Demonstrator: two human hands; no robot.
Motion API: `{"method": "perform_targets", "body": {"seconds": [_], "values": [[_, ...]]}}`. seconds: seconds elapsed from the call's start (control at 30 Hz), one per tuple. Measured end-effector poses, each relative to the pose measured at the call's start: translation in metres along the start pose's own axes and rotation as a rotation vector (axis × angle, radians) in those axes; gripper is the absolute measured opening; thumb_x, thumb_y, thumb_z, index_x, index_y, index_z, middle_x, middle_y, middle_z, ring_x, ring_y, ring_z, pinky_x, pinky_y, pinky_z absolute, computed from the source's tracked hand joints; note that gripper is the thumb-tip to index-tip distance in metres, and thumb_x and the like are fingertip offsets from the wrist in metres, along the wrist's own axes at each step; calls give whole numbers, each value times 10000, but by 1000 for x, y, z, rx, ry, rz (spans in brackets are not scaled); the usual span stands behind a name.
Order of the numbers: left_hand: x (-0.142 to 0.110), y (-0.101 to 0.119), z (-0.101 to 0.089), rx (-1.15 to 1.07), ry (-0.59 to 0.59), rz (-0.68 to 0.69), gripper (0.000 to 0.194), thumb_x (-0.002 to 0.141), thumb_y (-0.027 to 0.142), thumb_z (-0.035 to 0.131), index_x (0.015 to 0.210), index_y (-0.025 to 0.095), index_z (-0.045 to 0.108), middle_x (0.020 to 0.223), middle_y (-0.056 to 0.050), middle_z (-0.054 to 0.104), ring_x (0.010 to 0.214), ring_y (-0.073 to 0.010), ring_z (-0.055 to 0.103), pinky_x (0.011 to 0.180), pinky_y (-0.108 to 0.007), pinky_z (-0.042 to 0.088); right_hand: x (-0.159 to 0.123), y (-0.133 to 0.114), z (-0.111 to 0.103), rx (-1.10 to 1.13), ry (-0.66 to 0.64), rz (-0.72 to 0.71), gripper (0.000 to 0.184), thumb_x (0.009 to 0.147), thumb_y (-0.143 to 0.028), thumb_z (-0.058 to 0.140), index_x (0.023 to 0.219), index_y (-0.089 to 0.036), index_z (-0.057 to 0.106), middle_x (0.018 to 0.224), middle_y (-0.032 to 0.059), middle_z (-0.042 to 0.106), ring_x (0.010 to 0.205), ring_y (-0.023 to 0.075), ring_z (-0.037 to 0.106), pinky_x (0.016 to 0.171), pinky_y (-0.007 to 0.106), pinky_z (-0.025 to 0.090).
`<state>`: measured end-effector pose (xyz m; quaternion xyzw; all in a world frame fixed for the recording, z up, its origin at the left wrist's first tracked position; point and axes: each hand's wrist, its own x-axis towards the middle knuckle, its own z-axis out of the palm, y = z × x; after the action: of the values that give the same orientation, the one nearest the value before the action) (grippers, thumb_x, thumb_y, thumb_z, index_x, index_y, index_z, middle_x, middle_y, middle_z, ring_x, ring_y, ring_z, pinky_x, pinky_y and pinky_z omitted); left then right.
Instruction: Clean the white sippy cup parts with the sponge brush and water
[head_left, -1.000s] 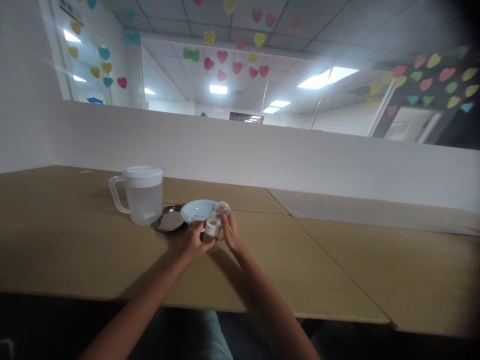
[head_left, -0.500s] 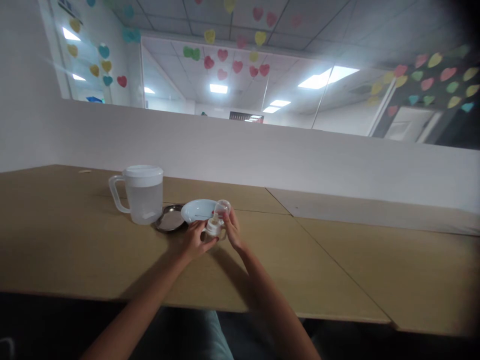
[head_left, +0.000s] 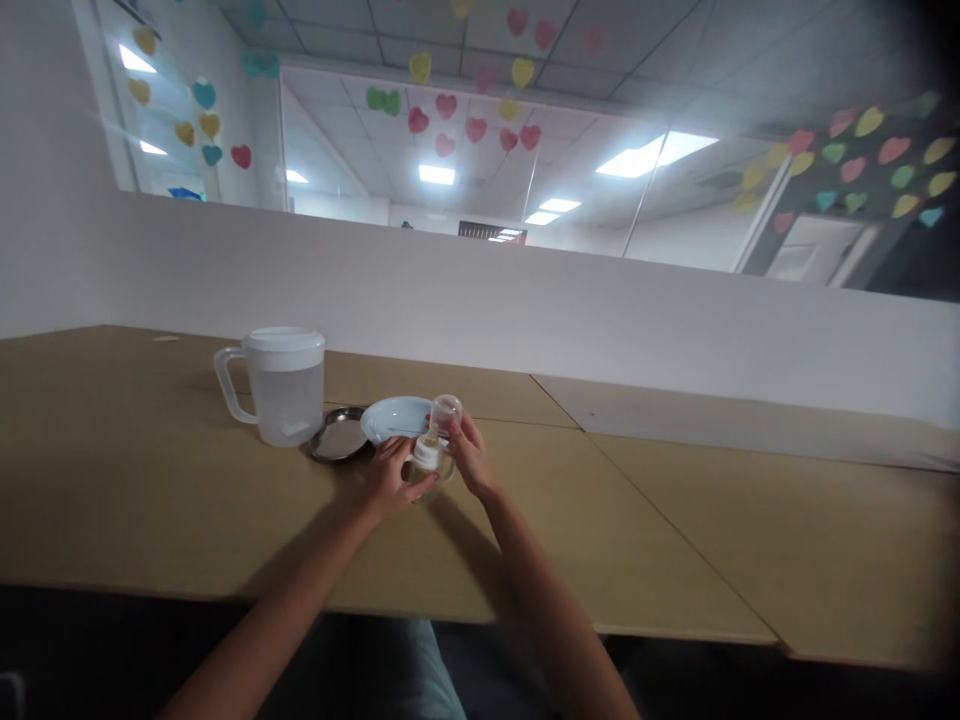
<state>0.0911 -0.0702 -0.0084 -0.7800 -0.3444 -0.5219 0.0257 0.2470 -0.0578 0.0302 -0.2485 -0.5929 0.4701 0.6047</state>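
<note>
A small baby bottle (head_left: 427,456) with a white collar, a pale teat and side handles stands upright near the middle of the table. My left hand (head_left: 390,480) is closed round its left side, fingers behind and thumb in front. Just above and to the right of the teat, my right hand (head_left: 470,458) grips a clear domed bottle cap (head_left: 446,408) between thumb and fingers. The cap is off the collar. Behind the bottle lies a light blue plate (head_left: 382,418), partly hidden by my hands, with a thin dark line in it that I cannot make out.
A round metal dish (head_left: 326,447) sits left of the plate, close to its rim. Farther left stands a lidded translucent pitcher (head_left: 289,390) with its handle to the left. The wooden table (head_left: 615,540) has seams on the right and meets a white wall (head_left: 450,300) behind.
My right hand has moved the clear cap slightly up and to the right of the teat. The left hand and the bottle stay almost in place. The view has shifted a little.
</note>
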Motion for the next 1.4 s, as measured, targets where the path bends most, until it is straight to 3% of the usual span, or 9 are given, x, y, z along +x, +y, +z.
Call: {"method": "perform_targets", "body": {"seconds": [0.23,0.37,0.5,0.6,0.73,0.83,1.0,1.17,1.4], "values": [[-1,-2,2,-7,-3,13,341,743,388,642,992,166,573,914,-89,639,914,-255,589,807,-389,473,4,-3,0,129,73,13,479,722,-576,639,1040,-220,605,941,52,702,828,186,670,766,335,530],[-3,-4,2,6,-14,22,317,756,400,634,965,171,565,903,-79,629,903,-249,585,797,-391,475,13,-7,-13,213,358,-70,495,650,-589,680,946,-215,548,844,30,690,690,144,658,747,326,531],[-4,-6,3,16,7,23,356,744,416,646,997,182,560,926,-85,633,922,-259,586,803,-403,481,18,5,-28,-14,559,-157,552,512,-389,811,918,-224,475,789,-22,653,616,113,612,619,256,509],[-4,-6,3,23,22,26,350,731,411,658,977,183,563,915,-94,637,914,-266,588,797,-406,483,17,19,-29,-217,501,-169,574,502,-319,793,991,-215,511,838,-5,646,590,110,587,555,245,486],[-3,-5,1,35,-1,37,345,742,419,645,968,174,556,910,-92,635,904,-262,589,791,-405,484,16,30,-27,-377,410,-194,543,554,-292,739,1059,-206,560,681,-44,596,587,123,575,574,258,484],[-3,-5,0,45,-9,44,391,750,409,640,1042,167,546,968,-105,640,954,-269,588,823,-406,480,15,31,-27,-474,394,-233,482,621,-296,680,1080,-204,566,673,-37,601,607,132,579,576,264,476],[-6,-6,2,-9,11,29,612,756,391,639,1273,176,393,1169,-140,596,1037,-263,584,889,-405,475,14,32,-25,-502,324,-253,471,660,-234,619,1125,-212,548,738,-7,653,690,161,610,706,326,492],[-9,-5,4,-70,40,-18,529,738,384,653,1176,205,416,1073,-116,622,970,-259,611,839,-414,506,11,28,-21,-498,224,-221,459,690,-225,584,1146,-236,541,748,-8,674,754,187,635,815,383,483],[-9,-6,4,-69,63,2,515,738,382,655,1160,210,416,1052,-96,619,948,-268,612,817,-439,528,10,25,-22,-534,249,-175,466,666,-255,628,1125,-240,553,745,1,696,777,227,658,833,420,475]]}}
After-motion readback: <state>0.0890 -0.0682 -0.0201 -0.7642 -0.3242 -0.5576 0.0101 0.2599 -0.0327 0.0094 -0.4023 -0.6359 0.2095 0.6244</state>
